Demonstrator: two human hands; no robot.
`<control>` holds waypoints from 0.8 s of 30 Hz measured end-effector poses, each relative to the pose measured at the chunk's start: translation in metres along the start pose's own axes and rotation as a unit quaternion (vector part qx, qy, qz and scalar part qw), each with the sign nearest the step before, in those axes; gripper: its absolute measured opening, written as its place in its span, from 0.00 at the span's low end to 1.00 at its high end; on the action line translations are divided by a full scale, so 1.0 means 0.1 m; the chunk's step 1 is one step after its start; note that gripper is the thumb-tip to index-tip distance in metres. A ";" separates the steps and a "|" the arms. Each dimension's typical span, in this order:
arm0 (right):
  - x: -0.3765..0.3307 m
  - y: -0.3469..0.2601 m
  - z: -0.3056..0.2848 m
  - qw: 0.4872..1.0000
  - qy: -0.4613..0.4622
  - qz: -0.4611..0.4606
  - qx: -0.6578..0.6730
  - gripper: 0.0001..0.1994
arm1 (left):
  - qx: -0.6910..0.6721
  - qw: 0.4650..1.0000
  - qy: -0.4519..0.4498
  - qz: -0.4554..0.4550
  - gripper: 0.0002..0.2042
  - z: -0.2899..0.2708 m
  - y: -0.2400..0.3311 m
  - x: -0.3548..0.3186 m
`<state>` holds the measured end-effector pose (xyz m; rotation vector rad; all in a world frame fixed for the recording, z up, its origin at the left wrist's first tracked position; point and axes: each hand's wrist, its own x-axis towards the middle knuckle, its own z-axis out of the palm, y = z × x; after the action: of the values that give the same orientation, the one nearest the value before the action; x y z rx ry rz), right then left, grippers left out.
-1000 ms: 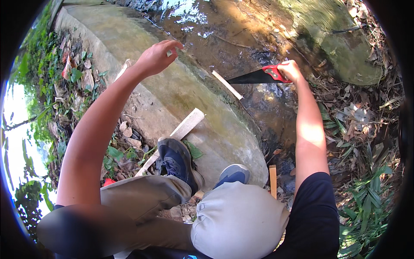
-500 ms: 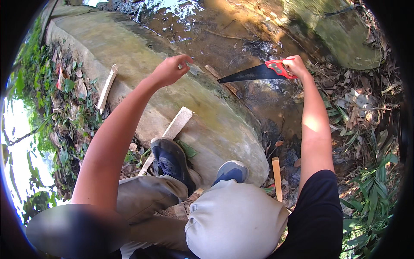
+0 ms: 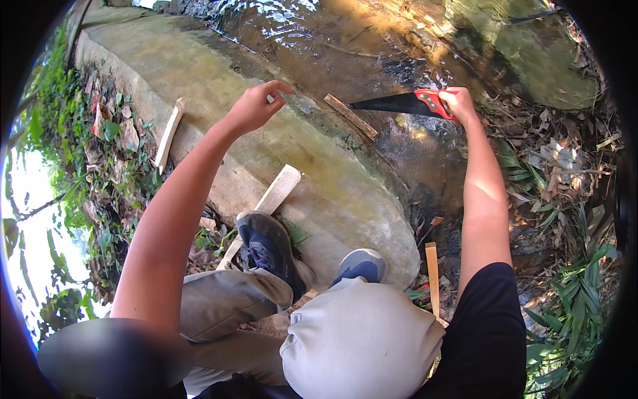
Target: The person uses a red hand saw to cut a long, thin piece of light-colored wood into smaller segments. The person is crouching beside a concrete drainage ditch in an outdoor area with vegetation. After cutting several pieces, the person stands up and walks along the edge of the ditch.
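A long concrete slab (image 3: pixel 319 179) runs from eleven o'clock down toward the centre, with shallow brown water (image 3: pixel 372 53) flowing along its far side at twelve and one o'clock. A mossy concrete bank (image 3: pixel 531 60) lies beyond the water at one o'clock. Dry leaves and green plants (image 3: pixel 565 199) cover the ground at three o'clock, and more leaf litter and weeds (image 3: pixel 100 133) line the slab at nine and ten o'clock.

Several wood pieces lie about: a pale flat plank (image 3: pixel 266 206) slants across the slab's near edge at the centre, its lower end passing under a dark blue shoe (image 3: pixel 269 249); a thin pale strip (image 3: pixel 169 133) rests at the slab's left edge at ten o'clock; a short narrow stick (image 3: pixel 350 116) lies on the slab's far edge just beside the saw tip; another slat (image 3: pixel 432 276) stands near the slab's end at five o'clock. A second shoe (image 3: pixel 362 266) with a blue-grey toe sits just right of the first.

The hand saw (image 3: pixel 405 103) is at one o'clock, over the water, held roughly level with its black blade pointing left toward the stick; its handle is red and black. The right hand (image 3: pixel 460 103) has its grip pressed closed around that handle. The left hand (image 3: pixel 256 106) hovers above the slab at eleven o'clock, its grip loosely curled with fingertips drawn together, holding nothing that can be made out.
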<state>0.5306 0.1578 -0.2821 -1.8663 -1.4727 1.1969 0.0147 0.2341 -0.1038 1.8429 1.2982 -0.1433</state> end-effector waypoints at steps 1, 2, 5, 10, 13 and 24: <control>0.01 0.00 0.02 0.999 -0.002 0.029 0.014 0.14 | -0.003 1.000 0.000 0.000 0.14 0.00 -0.02 0.00; 0.02 0.00 0.04 0.998 -0.003 0.057 0.028 0.15 | -0.006 1.000 -0.001 0.000 0.14 0.00 -0.04 0.00; 0.03 0.04 0.06 0.993 -0.034 0.105 0.034 0.13 | -0.019 1.000 0.003 0.003 0.14 0.00 -0.07 -0.03; -0.08 0.08 0.00 0.978 -0.067 0.179 0.086 0.11 | -0.032 0.999 0.004 -0.013 0.14 0.03 -0.10 -0.10; -0.21 0.13 -0.18 0.959 -0.081 0.229 0.146 0.10 | -0.044 0.999 -0.002 -0.012 0.13 0.06 -0.08 -0.11; -0.24 -0.06 -0.45 0.966 -0.097 0.224 0.078 0.12 | -0.059 0.998 -0.005 -0.023 0.13 0.20 0.01 -0.03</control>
<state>0.5649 0.1439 -0.2461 -2.0826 -1.0311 1.6929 0.0211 0.2175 -0.1145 1.7107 1.3154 -0.0978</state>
